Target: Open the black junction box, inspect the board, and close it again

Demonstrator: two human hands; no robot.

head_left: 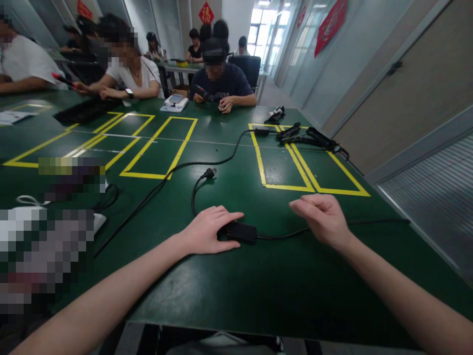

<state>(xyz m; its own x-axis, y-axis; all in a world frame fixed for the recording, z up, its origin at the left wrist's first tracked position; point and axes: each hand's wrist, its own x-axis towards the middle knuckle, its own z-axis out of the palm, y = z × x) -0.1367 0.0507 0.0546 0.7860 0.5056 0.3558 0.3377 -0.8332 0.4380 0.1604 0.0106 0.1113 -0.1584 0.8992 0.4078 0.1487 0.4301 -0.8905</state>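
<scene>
A black power adapter [242,232] lies on the green table with a cable running out of each end. My left hand [210,229] rests over its left end, thumb on the near side and fingers along the far side, gripping it. A short cord [192,195] leads from under that hand to a black plug [209,173] beyond it. To the right, my right hand [321,217] is curled closed above the adapter's other cable [283,237], with nothing visible in its fingers. That cable passes behind the hand and shows again on its right side.
Yellow tape frames [288,187] mark the green table [207,291]. A second long black cable [199,163] crosses to black folded parts [314,138] at the far right. Several people sit opposite; one person holds a dark tool [202,92] near a white device [175,102]. Blurred items lie left.
</scene>
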